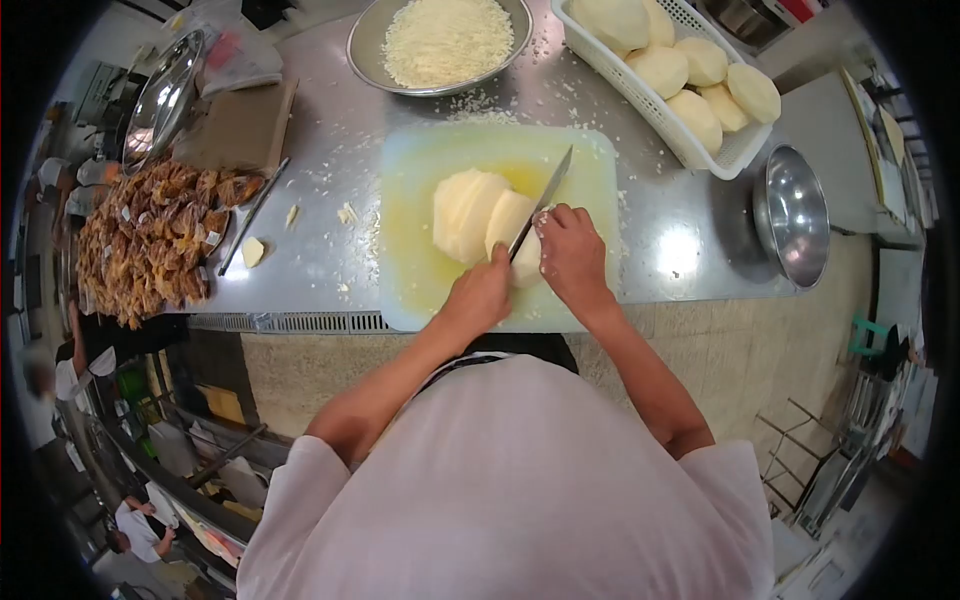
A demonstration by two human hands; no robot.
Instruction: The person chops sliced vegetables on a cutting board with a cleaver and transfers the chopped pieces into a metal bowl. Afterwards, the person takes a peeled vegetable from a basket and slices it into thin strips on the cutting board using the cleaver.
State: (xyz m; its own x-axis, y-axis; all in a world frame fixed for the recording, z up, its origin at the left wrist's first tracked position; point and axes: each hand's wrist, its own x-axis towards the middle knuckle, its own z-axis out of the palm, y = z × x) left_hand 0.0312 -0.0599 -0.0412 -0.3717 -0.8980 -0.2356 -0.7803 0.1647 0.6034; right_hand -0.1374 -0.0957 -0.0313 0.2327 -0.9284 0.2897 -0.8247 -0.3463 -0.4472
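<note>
On a pale green cutting board (410, 305) lies a peeled, cream-coloured root vegetable (462, 215), partly cut into thick slices. My left hand (480, 292) is closed at the lower end of a knife (556, 180), whose blade slants up and to the right across the vegetable's right side. Most of the handle is hidden by that hand. My right hand (572, 255), its fingers bent and flecked with white bits, presses against a cut piece (525, 268) to the right of the blade. Where exactly its fingertips grip cannot be made out.
A metal bowl of chopped white bits (447, 45) stands behind the board. To its right is a white basket (660, 125) of peeled root vegetables. An upright-looking steel bowl (792, 215) sits at the right edge. Brown dried pieces (155, 240) and a dark rod (252, 218) lie left.
</note>
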